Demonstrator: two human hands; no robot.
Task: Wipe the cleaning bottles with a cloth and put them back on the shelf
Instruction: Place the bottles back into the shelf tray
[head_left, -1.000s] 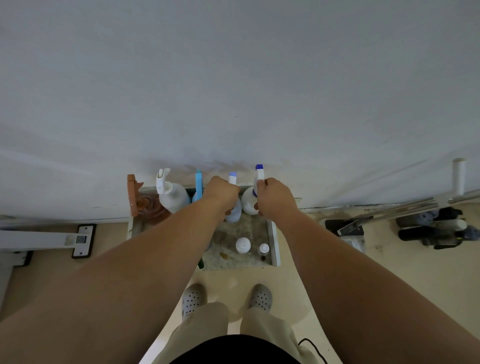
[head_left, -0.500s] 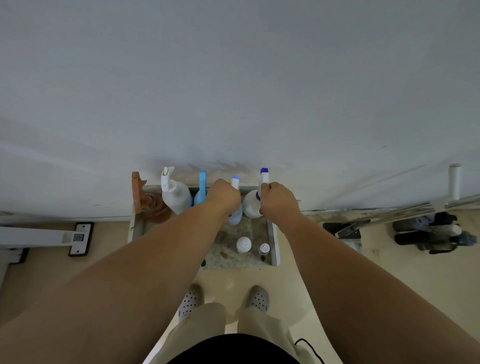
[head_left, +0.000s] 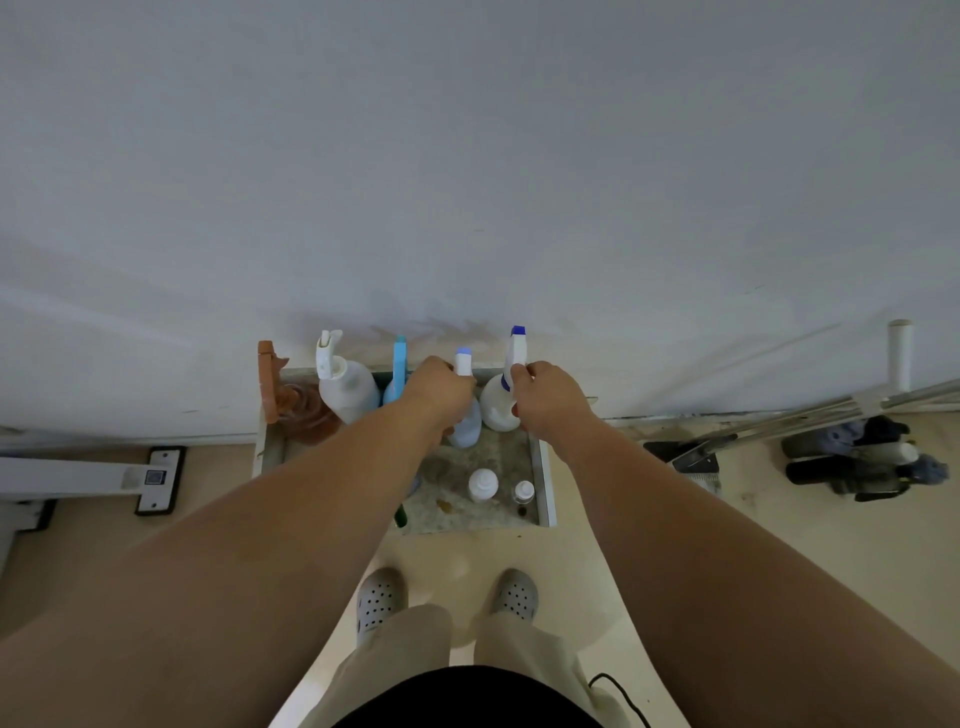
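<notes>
Pale-blue spray bottle (head_left: 466, 426): upright at the back of the shelf, its neck enclosed by the left grip. The white trigger head with a blue tip stands out above the knuckles.
Left grip (head_left: 439, 392): fingers curled and clamped round the neck of the pale-blue spray bottle, back of the hand toward the camera.
White spray bottle (head_left: 496, 410): upright, just right of the pale-blue one. Whether the two bodies touch cannot be determined. Its dark-blue nozzle points toward the wall (head_left: 467, 182).
Right grip (head_left: 548, 397): fingers clamped on the trigger head of the white spray bottle, just under the nozzle.
Bottle bases: whether they rest on the shelf or are raised off it cannot be determined.
Shelf (head_left: 543, 467): low tray-like unit against the wall, with a white rim and a mottled grey surface.
Back row, left of the grips: light-blue upright item (head_left: 399, 364), then large white trigger bottle (head_left: 348, 389), then brown bottle (head_left: 304, 415) with an orange trigger at the far left corner.
Front row: small white bottle (head_left: 483, 484) and smaller capped bottle (head_left: 523, 491), side by side near the right rim.
Floor (head_left: 779, 545): cream. Grey perforated shoes (head_left: 379, 597) stand just in front of the shelf.
Left of shelf: white bracket (head_left: 156, 475) lying on the floor.
Right of shelf: metal poles (head_left: 831, 410) slanting over a dark bundle (head_left: 857, 462).
</notes>
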